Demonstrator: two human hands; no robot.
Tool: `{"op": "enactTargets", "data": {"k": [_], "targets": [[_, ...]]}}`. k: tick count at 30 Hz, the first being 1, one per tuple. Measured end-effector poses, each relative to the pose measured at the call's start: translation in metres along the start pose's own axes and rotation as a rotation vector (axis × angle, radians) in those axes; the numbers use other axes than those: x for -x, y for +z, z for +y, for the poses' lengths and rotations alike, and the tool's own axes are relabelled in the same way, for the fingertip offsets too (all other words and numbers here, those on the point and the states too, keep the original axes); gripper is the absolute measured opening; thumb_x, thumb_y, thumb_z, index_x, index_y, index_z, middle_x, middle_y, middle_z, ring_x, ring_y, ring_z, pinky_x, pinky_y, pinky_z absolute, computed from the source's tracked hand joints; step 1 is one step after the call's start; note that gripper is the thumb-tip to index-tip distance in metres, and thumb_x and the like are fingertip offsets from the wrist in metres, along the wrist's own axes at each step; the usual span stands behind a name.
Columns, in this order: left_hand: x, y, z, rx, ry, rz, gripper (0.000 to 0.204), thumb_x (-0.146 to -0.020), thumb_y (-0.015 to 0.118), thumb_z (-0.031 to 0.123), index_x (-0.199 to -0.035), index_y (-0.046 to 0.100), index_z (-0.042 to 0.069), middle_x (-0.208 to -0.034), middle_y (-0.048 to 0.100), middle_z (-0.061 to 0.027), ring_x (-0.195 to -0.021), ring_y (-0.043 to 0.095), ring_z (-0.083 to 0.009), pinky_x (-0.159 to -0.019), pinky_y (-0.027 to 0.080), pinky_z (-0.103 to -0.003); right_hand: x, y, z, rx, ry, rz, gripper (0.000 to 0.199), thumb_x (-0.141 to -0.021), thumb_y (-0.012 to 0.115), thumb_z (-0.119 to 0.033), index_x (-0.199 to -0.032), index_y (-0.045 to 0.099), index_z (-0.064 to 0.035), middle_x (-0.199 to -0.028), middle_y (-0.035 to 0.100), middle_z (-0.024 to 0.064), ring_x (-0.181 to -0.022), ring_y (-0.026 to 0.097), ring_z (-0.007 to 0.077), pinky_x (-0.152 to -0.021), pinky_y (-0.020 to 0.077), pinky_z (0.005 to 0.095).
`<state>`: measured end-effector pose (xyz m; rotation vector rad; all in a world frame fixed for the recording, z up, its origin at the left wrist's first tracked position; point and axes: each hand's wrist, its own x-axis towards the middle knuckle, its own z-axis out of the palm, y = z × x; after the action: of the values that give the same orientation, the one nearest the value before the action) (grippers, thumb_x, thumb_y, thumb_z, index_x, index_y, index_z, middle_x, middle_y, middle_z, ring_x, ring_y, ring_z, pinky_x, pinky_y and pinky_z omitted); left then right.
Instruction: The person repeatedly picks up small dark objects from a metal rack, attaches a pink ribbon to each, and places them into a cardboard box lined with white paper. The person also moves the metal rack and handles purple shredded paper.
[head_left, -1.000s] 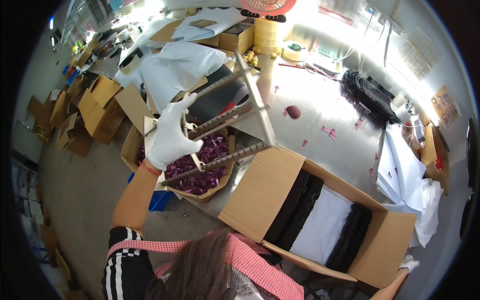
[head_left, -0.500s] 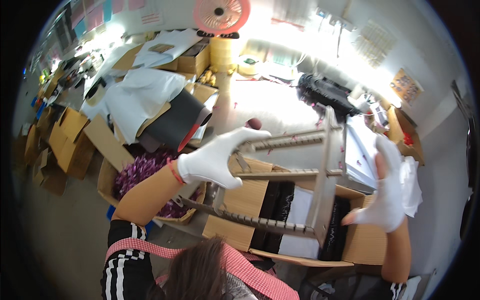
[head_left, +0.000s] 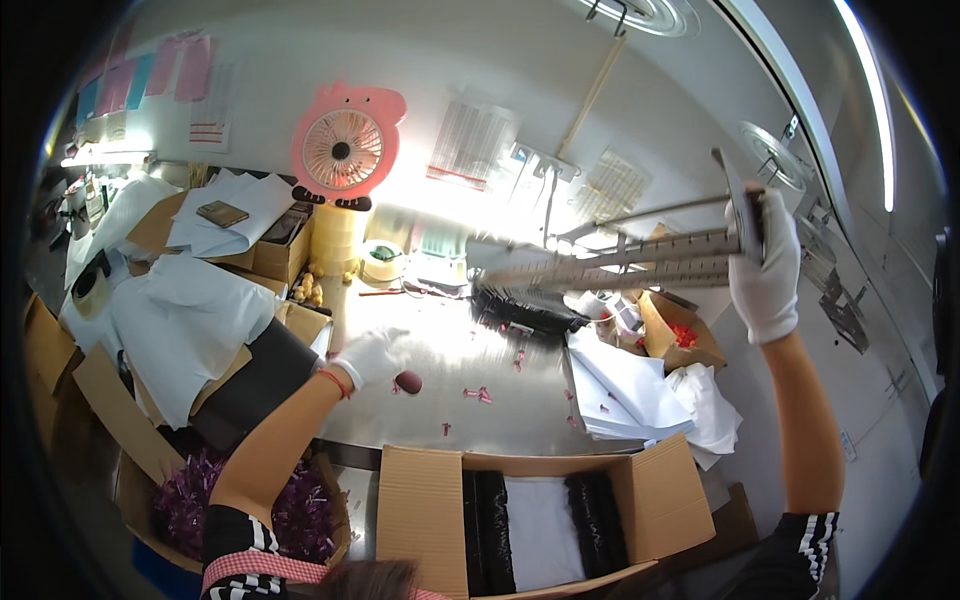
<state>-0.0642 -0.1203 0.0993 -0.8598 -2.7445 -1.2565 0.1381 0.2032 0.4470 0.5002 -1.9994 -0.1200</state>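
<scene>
A metal rack with notched bars [head_left: 640,264] is raised at the right, above the back of the bench. My right hand [head_left: 768,270], in a white glove, is closed around its right end plate. The far end of the rack is blurred. My left hand [head_left: 368,360], also gloved in white, is low over the metal bench [head_left: 480,410], off the rack. Beside it lies a small dark red round object [head_left: 408,382]. Glare and motion smear the left fingers. Near me stands an open cardboard box [head_left: 420,510] holding black fringed bundles [head_left: 598,515] and a white sheet [head_left: 543,530].
Purple tinsel [head_left: 300,510] fills a box at the left. White sheets [head_left: 190,320] and dark rolled material cover the bench's left side. A pink fan [head_left: 345,150] stands on yellow tape rolls [head_left: 340,240]. Black fringe [head_left: 525,312] and white papers [head_left: 620,385] lie at the right.
The rack has gone from above the box up to the right, now in my right hand. My left hand has come off it, toward the bench. The view has tilted up.
</scene>
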Motion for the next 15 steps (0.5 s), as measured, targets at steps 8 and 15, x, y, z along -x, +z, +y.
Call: {"op": "enactTargets", "data": {"k": [8,15], "targets": [[-0.021,0.081,-0.053,-0.530,-0.056,-0.430,0.080,-0.078,0.068,0.059,-0.150,0.038,0.039,-0.159,0.023,-0.0190,-0.144,0.025,-0.0453,-0.115,0.025,-0.053,-0.164,0.035,-0.008,0.653,-0.255,0.482,0.032,-0.082,0.070,-0.016,-0.112,0.062,-0.0134,-0.098,0.070,0.0062,-0.090,0.068,0.0259,-0.085,0.0507,0.0369],[-0.022,0.106,-0.044,-0.620,0.080,-0.335,0.044,-0.094,0.057,0.045,-0.137,0.054,0.034,-0.141,0.050,-0.0104,-0.123,0.053,-0.0302,-0.099,0.049,-0.041,-0.241,0.057,0.026,0.819,-0.147,0.556,0.032,-0.084,0.068,-0.030,-0.114,0.064,-0.0176,-0.100,0.073,0.0052,-0.093,0.068,0.0271,-0.085,0.0519,0.0405]]}}
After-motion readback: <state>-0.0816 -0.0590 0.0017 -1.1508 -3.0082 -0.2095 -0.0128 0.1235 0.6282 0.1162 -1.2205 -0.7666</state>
